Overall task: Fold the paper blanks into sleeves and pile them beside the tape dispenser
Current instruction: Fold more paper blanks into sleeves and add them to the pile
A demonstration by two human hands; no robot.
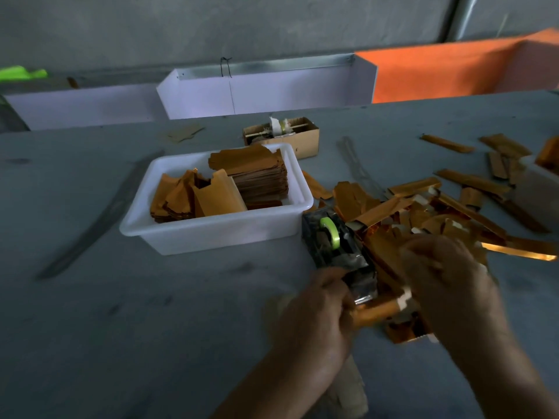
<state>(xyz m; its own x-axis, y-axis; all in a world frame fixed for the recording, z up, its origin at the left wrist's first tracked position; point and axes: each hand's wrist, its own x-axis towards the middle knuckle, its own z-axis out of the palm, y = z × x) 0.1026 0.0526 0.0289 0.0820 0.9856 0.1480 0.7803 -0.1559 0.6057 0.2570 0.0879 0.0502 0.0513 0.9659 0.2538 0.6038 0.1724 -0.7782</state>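
Orange-gold paper sleeve (376, 313), folded, long and narrow, white tape tab at its right end: held just above the grey table (121, 313), near side of the dark tape dispenser (335, 246) with green roll. Left hand (314, 313): fingers curled round the sleeve's left end. Right hand (447, 273): blurred, at the sleeve's right end; grip cannot be told. Pile of finished orange-gold sleeves (423, 213): just right of the dispenser, loosely heaped. White plastic tub (211, 234): left of the dispenser, holding stacked orange paper blanks (257, 176). Small brown cardboard box (305, 137): far side of the tub.
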